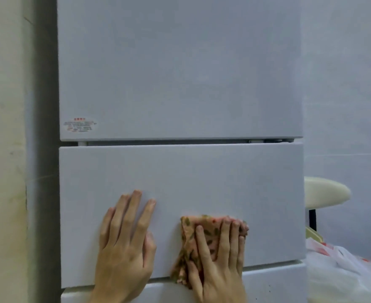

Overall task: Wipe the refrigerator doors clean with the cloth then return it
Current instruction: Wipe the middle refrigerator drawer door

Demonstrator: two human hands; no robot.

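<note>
From my head camera, looking forward and down, my right hand [220,256] lies flat with the fingers spread over the cloth [193,243], pinning it against the middle door [180,182] of the refrigerator; nothing is clenched, the palm simply presses so the whole patterned rag meets the panel. The cloth sits low on that door, its bottom edge hanging over the gap above the lower door [274,281]. My left hand [125,243] is empty, fingers released and laid flat on the same door just beside the cloth, I think to steady myself and keep the door shut under the push. The upper door [180,73], with its small sticker [80,125], rises above. A stool [324,193] and a plastic bag [344,270] stand to the right.
</note>
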